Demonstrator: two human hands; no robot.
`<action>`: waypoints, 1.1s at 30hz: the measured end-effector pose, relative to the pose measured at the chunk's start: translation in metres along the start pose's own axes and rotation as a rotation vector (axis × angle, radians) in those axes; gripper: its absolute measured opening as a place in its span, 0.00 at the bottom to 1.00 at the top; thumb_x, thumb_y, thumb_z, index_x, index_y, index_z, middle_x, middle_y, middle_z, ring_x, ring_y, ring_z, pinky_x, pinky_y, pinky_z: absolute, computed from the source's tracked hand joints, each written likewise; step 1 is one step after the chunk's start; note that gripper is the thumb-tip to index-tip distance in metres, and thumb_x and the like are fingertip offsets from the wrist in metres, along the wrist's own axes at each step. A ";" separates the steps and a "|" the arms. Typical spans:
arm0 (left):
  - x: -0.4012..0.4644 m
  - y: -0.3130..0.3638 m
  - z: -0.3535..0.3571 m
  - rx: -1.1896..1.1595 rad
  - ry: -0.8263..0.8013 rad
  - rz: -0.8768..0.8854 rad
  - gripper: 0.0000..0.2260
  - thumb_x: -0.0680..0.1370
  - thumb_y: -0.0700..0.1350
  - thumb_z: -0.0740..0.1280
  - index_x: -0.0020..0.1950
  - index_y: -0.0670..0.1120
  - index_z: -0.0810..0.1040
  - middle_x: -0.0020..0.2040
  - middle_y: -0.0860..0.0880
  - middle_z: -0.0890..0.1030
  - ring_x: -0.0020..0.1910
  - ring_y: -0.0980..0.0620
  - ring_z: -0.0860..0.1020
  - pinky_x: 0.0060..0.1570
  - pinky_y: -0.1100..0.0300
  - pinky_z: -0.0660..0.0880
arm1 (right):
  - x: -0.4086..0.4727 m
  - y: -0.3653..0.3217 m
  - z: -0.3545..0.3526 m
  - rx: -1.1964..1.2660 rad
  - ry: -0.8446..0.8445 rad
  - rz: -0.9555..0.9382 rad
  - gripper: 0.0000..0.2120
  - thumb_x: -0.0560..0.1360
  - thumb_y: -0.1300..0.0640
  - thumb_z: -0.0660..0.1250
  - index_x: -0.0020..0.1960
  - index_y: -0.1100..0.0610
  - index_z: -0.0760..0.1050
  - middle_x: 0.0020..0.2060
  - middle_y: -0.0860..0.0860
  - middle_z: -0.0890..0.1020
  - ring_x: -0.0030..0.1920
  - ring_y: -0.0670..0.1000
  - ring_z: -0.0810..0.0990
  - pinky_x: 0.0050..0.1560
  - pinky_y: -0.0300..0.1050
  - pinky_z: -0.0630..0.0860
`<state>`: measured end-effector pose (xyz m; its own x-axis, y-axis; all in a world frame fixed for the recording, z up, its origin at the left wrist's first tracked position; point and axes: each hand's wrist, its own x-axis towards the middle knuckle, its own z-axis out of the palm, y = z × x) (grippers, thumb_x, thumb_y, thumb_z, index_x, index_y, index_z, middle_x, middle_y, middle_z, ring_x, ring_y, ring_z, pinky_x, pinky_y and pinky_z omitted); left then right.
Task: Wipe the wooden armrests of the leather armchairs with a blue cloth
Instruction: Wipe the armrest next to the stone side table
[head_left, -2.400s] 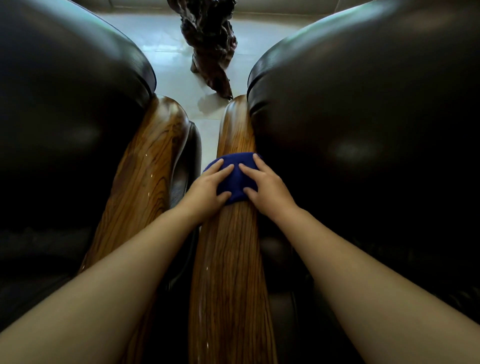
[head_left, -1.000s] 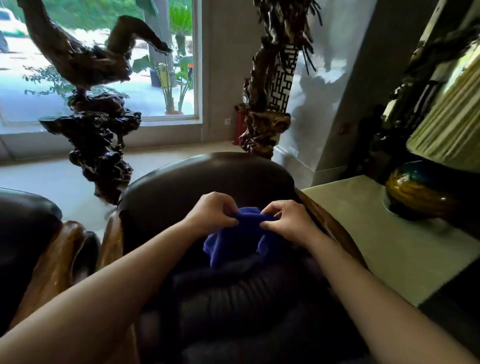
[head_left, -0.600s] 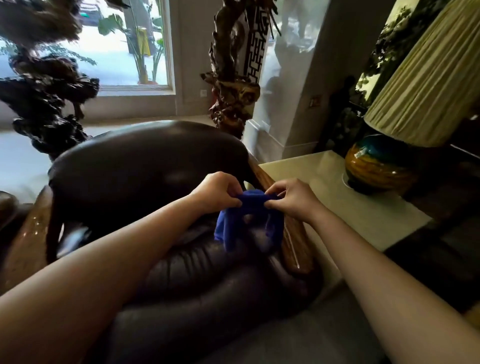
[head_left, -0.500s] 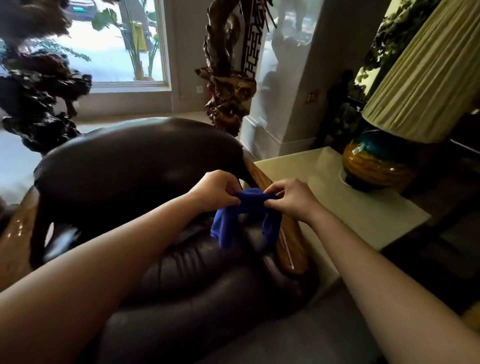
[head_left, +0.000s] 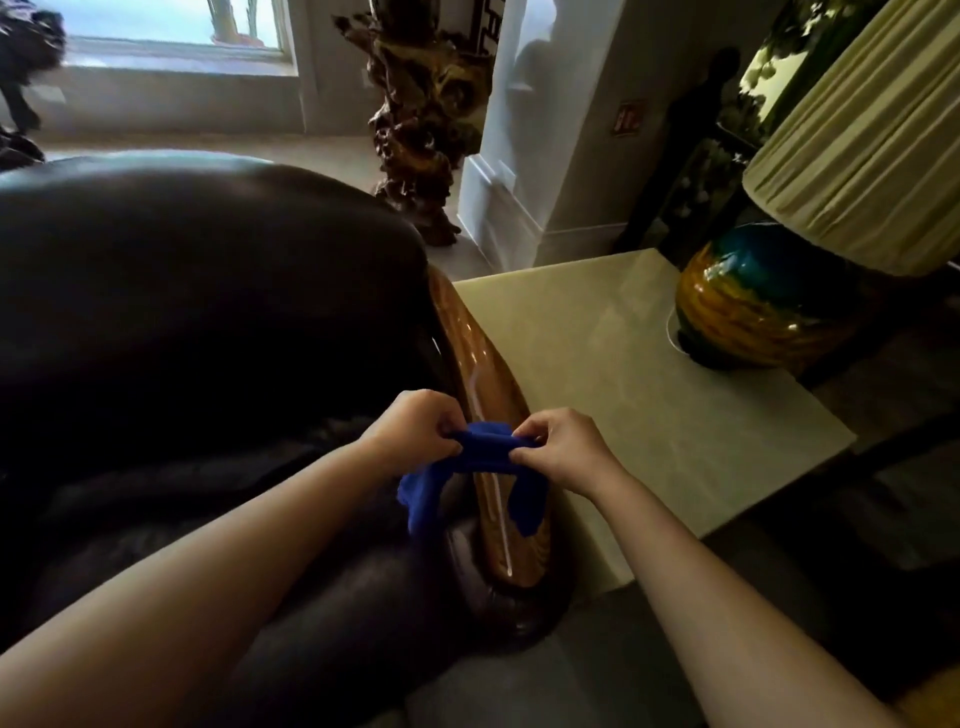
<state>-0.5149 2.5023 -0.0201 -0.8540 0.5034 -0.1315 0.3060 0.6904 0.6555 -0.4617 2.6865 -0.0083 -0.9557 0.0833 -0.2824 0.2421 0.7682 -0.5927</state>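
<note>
Both hands have come closer to the body and a bit lower than half a second ago, and the view now looks more down on the chair's far side, so more of the pale table shows. Left hand (head_left: 415, 431) and right hand (head_left: 558, 449) each pinch the top edge of the blue cloth (head_left: 485, 447) between thumb and fingers, with the other fingers curled in. This cloth is stretched sideways between the two hands, so its long way runs left to right. Its two loose ends hang down, one under each hand. It hangs over the wooden armrest (head_left: 475, 358), and whether it touches the wood cannot be told. That armrest is long and shiny, and it runs from near the hands away toward the wall, crossing the cloth. It sits on the right edge of the dark leather armchair (head_left: 208, 312). Just beside it on the right is the pale table (head_left: 623, 395), with a round lamp base (head_left: 753, 301) and a pleated shade (head_left: 872, 145) on top. A carved wood sculpture (head_left: 426, 119) stands on the floor behind.
</note>
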 end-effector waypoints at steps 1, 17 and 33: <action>0.010 0.002 0.006 0.003 0.008 -0.005 0.06 0.69 0.39 0.71 0.45 0.44 0.80 0.40 0.51 0.78 0.40 0.54 0.76 0.40 0.63 0.72 | 0.008 0.009 -0.002 -0.002 0.011 0.001 0.08 0.68 0.59 0.72 0.47 0.53 0.80 0.40 0.47 0.80 0.43 0.47 0.79 0.42 0.39 0.74; 0.009 -0.046 0.247 0.020 0.196 -0.134 0.09 0.70 0.39 0.69 0.47 0.50 0.77 0.44 0.57 0.73 0.44 0.58 0.74 0.43 0.66 0.72 | 0.043 0.209 0.090 -0.169 -0.063 -0.240 0.09 0.69 0.57 0.71 0.50 0.53 0.80 0.48 0.49 0.80 0.50 0.48 0.76 0.50 0.39 0.70; 0.024 -0.145 0.447 -0.152 0.600 -0.135 0.14 0.66 0.37 0.73 0.50 0.46 0.78 0.48 0.53 0.78 0.50 0.65 0.71 0.55 0.78 0.65 | 0.065 0.365 0.231 -0.210 0.316 -0.450 0.14 0.63 0.57 0.75 0.48 0.55 0.80 0.50 0.50 0.81 0.52 0.55 0.77 0.45 0.46 0.77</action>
<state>-0.3916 2.6463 -0.4513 -0.9817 0.0075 0.1902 0.1533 0.6239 0.7663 -0.3971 2.8256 -0.4171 -0.9681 -0.1196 0.2202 -0.2065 0.8786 -0.4306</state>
